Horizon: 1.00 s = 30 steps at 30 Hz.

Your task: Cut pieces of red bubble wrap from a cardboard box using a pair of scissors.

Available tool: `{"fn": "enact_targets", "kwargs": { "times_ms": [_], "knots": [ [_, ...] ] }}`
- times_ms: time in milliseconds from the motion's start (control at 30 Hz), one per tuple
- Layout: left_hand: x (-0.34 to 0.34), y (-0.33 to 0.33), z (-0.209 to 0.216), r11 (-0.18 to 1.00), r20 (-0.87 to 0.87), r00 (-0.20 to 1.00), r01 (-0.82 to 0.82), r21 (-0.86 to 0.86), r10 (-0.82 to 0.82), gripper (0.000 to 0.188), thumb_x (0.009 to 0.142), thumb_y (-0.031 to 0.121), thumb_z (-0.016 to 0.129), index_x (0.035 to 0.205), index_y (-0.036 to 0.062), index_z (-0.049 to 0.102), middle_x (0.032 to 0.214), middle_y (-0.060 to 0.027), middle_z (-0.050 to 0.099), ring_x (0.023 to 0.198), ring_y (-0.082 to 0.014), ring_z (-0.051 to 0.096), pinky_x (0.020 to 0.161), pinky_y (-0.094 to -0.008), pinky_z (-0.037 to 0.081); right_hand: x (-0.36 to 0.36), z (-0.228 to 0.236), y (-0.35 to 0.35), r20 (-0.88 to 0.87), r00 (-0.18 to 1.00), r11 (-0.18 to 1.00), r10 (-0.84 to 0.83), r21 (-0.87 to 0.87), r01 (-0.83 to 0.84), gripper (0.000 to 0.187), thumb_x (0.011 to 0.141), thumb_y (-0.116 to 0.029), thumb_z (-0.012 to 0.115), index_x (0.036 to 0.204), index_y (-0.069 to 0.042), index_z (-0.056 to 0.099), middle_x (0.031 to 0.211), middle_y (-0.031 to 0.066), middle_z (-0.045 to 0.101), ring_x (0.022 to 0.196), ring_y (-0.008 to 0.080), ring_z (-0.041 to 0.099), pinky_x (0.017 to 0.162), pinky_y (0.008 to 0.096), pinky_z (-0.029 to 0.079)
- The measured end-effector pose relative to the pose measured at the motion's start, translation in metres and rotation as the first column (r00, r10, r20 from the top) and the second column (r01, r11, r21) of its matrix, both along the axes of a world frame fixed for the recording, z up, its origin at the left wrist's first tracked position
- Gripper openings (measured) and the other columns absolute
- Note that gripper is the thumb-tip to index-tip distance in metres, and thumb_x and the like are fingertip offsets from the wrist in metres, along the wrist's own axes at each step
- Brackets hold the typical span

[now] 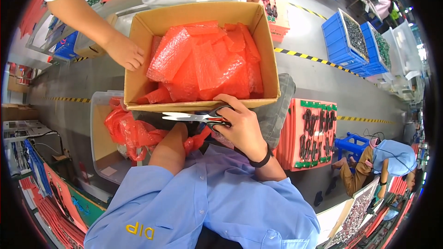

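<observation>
My right hand (242, 127) is closed around the black handles of a pair of scissors (187, 117), whose blades point left along the near wall of an open cardboard box (272, 76). The blades are slightly apart. Red bubble wrap pieces (200, 60) fill the box in a loose heap. My left forearm (170, 150) reaches forward under the box's near edge, which hides that hand. Beside the forearm, more crumpled red bubble wrap (134, 131) hangs over a translucent plastic bin (104, 166).
Across from me a person in white rests a hand (124, 53) by the box's left wall. At right stands a stack of red foam sheets with black cables (314, 133). Blue crates (341, 41) stand farther right. Another person (392, 157) sits at lower right.
</observation>
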<state>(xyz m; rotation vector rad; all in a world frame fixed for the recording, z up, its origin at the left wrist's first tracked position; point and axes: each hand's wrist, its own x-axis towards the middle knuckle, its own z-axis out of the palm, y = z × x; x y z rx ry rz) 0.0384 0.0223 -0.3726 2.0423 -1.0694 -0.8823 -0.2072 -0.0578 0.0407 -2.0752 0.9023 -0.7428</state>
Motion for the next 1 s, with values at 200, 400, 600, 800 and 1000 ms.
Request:
{"fn": "enact_targets", "kwargs": {
  "times_ms": [200,400,600,800,1000],
  "knots": [
    [0.004,0.006,0.017,0.998,-0.139,0.990,0.044,0.038,-0.038,0.049,0.103,0.041,0.058,0.134,0.0033,0.060,0.125,-0.0127,0.064,0.114,-0.0226,0.064,0.095,-0.0300,0.051,-0.001,0.009,0.012,-0.003,0.999,0.999,0.052,0.013,-0.052,0.028,0.065,-0.001,0.082,0.090,-0.001,0.070,0.127,0.0102,0.067,0.092,0.0294,0.071,0.075,0.0370,0.059],
    [0.008,0.002,0.059,0.992,-0.263,0.961,0.107,0.060,-0.087,0.050,0.103,0.042,0.058,0.134,0.0026,0.059,0.125,-0.0129,0.064,0.113,-0.0226,0.064,0.095,-0.0302,0.051,-0.003,0.010,0.010,0.010,0.998,0.998,0.056,0.030,-0.057,0.027,0.066,-0.001,0.082,0.090,-0.001,0.071,0.126,0.0106,0.067,0.092,0.0293,0.071,0.075,0.0371,0.059],
    [0.023,0.002,0.118,0.982,-0.363,0.921,0.176,0.065,-0.141,0.051,0.103,0.043,0.057,0.134,0.0018,0.059,0.124,-0.0131,0.065,0.112,-0.0227,0.065,0.094,-0.0305,0.051,-0.003,0.007,0.015,0.026,0.998,0.998,0.054,0.015,-0.054,0.026,0.067,-0.001,0.082,0.090,-0.001,0.071,0.127,0.0107,0.066,0.092,0.0299,0.071,0.076,0.0372,0.059],
    [0.032,0.005,0.196,0.948,-0.432,0.867,0.309,0.078,-0.247,0.053,0.103,0.043,0.057,0.134,0.0011,0.059,0.123,-0.0132,0.065,0.112,-0.0228,0.065,0.094,-0.0307,0.051,-0.002,0.000,0.010,0.053,0.998,0.999,0.030,-0.034,-0.028,0.025,0.069,-0.002,0.082,0.092,0.000,0.070,0.129,0.0111,0.065,0.091,0.0309,0.071,0.078,0.0385,0.059],
    [0.013,0.003,0.279,0.861,-0.526,0.766,0.495,0.116,-0.370,0.054,0.103,0.044,0.057,0.135,0.0004,0.059,0.123,-0.0134,0.065,0.111,-0.0229,0.065,0.094,-0.0309,0.051,-0.007,-0.004,0.012,0.136,0.990,0.999,0.037,-0.039,-0.032,0.025,0.071,-0.003,0.081,0.092,0.000,0.069,0.129,0.0109,0.065,0.093,0.0313,0.070,0.079,0.0393,0.058]
  ]
}}
